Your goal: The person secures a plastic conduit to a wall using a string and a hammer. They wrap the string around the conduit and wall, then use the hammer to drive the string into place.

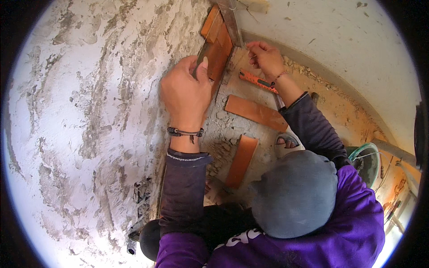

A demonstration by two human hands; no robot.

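My left hand (187,91) is closed over the edge of a reddish-orange brick (220,56) in the upright brickwork beside the plastered wall. Its thumb points up along a dark, mortar-coloured edge, and the other fingers are partly hidden. To the right, my right hand (267,59) is raised with fingertips pinched together. Whatever thin thing they may hold is too small to make out. Just below that hand lies a tool with an orange-and-black handle (258,81). An upright wooden strip (231,22) stands against the far end of the brickwork.
Two loose bricks lie on the mortar-strewn floor, one flat brick (257,112) and one nearer brick (241,161). A rough, mortar-streaked wall (89,111) fills the left. A pale wall (357,58) curves along the right. A green-rimmed bucket (368,163) stands at right.
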